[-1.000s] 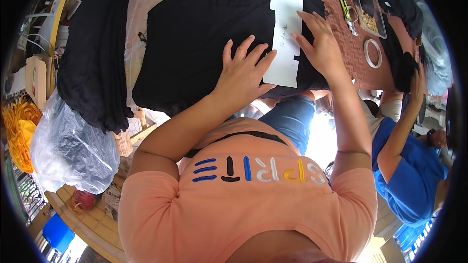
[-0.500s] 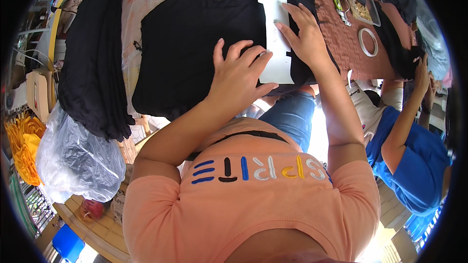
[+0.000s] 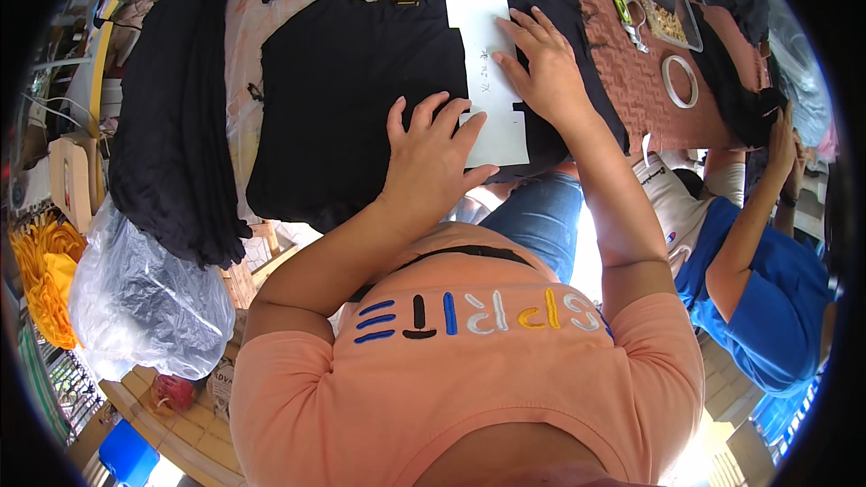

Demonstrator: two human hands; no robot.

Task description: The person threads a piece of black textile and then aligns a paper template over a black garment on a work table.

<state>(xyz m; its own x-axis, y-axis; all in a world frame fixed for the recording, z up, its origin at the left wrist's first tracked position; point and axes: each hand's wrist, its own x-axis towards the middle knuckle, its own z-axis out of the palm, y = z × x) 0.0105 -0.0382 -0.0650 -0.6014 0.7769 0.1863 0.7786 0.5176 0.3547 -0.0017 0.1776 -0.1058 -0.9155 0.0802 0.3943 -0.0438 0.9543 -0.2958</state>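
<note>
A black garment (image 3: 352,99) lies spread flat on the table, with a small label near its far edge. Across its right part rests a long white paper template (image 3: 494,131) with notched sides and some handwriting on it. The fingers of my right hand (image 3: 552,72) are stretched out, their tips on the template's right edge. My left hand (image 3: 433,153) lies with fingers spread, its index finger and thumb at the template's lower left edge and the other fingers over the black cloth. Neither hand grips anything.
A textured brown cloth (image 3: 622,95) covers the table. To the right are thread snips (image 3: 621,2), a clear plastic box (image 3: 663,0) and a white tape roll (image 3: 679,81). Black fabric (image 3: 171,108) hangs at left above a plastic bag (image 3: 149,293). A co-worker in blue (image 3: 767,280) sits at right.
The template has shifted left and slightly toward me over the garment. Both hands have moved with it, the left one a little nearer to me.
</note>
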